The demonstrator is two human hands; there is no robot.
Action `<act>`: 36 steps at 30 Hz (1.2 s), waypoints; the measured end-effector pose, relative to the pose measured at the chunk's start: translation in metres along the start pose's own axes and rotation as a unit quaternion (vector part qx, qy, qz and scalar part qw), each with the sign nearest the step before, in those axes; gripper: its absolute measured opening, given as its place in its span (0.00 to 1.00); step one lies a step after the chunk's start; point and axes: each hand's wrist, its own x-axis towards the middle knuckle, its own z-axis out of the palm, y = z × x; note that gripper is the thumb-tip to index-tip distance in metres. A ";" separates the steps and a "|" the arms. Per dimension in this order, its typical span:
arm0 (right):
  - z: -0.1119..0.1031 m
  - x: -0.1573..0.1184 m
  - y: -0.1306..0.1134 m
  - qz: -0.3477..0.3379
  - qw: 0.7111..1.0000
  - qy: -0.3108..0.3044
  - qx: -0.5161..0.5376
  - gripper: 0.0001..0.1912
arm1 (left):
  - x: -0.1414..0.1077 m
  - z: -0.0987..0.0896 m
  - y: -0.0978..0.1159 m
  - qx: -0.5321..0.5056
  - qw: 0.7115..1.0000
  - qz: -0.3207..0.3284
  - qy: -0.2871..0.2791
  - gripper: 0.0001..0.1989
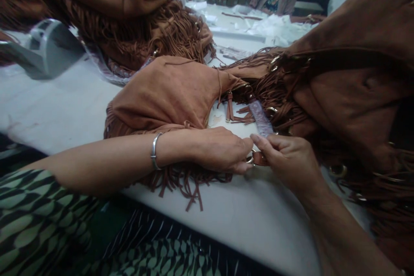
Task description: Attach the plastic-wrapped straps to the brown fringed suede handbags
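A brown fringed suede bag (168,90) lies on the white table in front of me, its fringe spilling toward the near edge. My left hand (223,148), with a silver bangle at the wrist, is closed at the bag's near right end, beside a gold metal ring (249,158). My right hand (287,155) pinches a short brown strap (259,158) that meets this ring. The fingertips of both hands almost touch. Behind them, a strap wrapped in clear film (259,117) runs from the bag's far corner, near a hanging zip tassel (229,107).
More brown fringed bags are heaped at the right (352,108) and at the back left (136,21). A grey metal tape dispenser-like object (48,51) stands on the left of the table (84,99). White wrapping (274,28) lies farther back, where two people stand.
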 end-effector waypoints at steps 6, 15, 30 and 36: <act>0.006 0.001 -0.008 0.009 0.994 0.108 -0.011 0.26 | -0.002 -0.002 0.001 -0.014 1.000 -0.001 0.009 0.16; 0.007 0.013 -0.010 -0.003 0.998 0.047 -0.052 0.23 | -0.004 0.001 0.003 -0.007 0.998 0.045 0.031 0.15; 0.003 0.013 -0.001 0.045 0.999 -0.001 -0.026 0.19 | 0.001 0.006 0.007 0.061 0.996 0.053 0.021 0.15; 0.000 0.009 0.002 0.032 0.999 -0.015 0.021 0.20 | 0.003 -0.001 0.008 0.042 0.997 0.063 -0.003 0.14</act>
